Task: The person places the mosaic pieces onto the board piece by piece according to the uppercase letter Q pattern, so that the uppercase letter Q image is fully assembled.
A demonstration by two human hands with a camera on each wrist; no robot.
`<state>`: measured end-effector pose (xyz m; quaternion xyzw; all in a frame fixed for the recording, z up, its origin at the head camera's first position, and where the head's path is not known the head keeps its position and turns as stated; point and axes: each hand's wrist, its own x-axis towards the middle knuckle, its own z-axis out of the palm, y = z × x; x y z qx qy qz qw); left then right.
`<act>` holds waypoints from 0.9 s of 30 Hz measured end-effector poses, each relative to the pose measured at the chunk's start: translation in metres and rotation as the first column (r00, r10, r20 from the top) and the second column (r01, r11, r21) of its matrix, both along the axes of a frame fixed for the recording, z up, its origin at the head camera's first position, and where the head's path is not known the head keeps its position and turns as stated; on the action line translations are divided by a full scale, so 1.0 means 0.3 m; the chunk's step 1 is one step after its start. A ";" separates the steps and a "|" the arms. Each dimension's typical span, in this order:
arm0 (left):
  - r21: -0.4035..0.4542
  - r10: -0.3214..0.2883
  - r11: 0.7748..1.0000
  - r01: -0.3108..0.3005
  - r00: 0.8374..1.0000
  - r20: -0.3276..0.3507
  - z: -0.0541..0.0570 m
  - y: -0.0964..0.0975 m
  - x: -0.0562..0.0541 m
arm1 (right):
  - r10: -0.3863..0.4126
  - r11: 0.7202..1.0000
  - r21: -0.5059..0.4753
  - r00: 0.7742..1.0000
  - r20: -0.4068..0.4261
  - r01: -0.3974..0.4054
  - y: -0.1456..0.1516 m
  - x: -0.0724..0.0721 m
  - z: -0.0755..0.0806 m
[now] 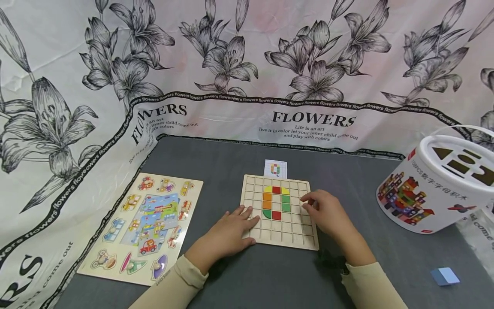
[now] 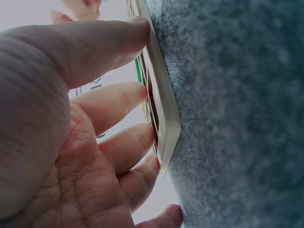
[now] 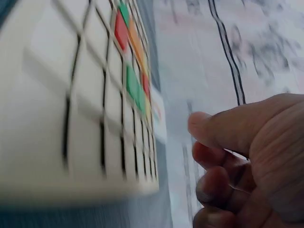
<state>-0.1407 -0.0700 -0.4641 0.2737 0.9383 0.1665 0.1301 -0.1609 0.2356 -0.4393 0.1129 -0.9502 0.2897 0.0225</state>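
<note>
A square wooden grid board (image 1: 285, 235) lies on the dark table, with red, yellow, orange and green pieces set in a ring. Bare wood shows at the ring's lower right corner. A green quarter-round piece (image 1: 267, 213) sits lower left, a red square (image 1: 276, 215) beside it. My left hand (image 1: 233, 229) rests spread on the board's left edge, fingertips on the grid and thumb (image 2: 114, 45) along the side. Over the right edge hovers my right hand (image 1: 326, 210), its fingers loosely bent; nothing shows between thumb and fingers in the right wrist view.
Behind the board lies a small card (image 1: 275, 168) with a coloured ring pattern. A wooden peg puzzle (image 1: 115, 231) with picture cards on it is at left. At right stand a white lidded bucket (image 1: 436, 184) and, nearer, a light blue block (image 1: 445, 276). Flowered cloth walls the back.
</note>
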 end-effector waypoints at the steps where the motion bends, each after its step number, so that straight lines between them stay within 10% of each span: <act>1: 0.001 0.001 1.000 -0.001 1.000 0.003 0.000 0.000 0.000 | -0.001 1.000 0.003 1.000 0.005 0.001 0.032 0.007 0.000; 15: 0.018 0.010 1.000 -0.010 1.000 0.000 -0.006 0.002 0.001 | -0.068 0.990 0.137 0.955 0.290 0.029 0.259 0.093 -0.024; 27: 0.021 0.009 1.000 -0.009 1.000 -0.001 -0.005 0.002 0.000 | -0.104 0.990 0.113 0.973 0.208 0.082 0.235 0.102 -0.034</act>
